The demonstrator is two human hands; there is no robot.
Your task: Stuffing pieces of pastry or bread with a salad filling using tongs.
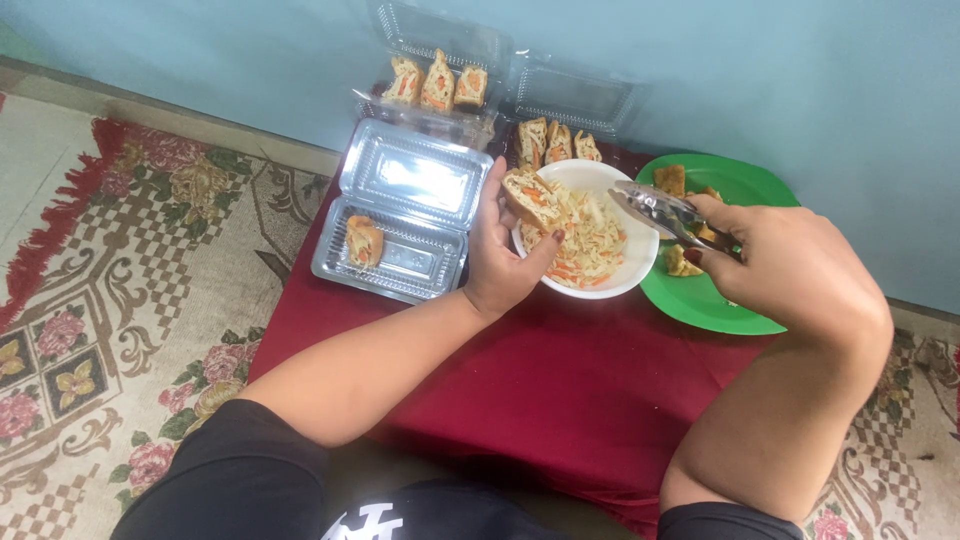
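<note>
While the left hand (pixel 503 255) pinches a stuffed tofu piece (pixel 531 197) over the white bowl (pixel 640 255), the right hand (pixel 775 265) squeezes metal tongs (pixel 660 211). Left of the bowl sits an open clear box (pixel 405 215).

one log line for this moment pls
left hand: holds stuffed tofu piece over white bowl | right hand: grips metal tongs | clear tray: one piece inside
</note>
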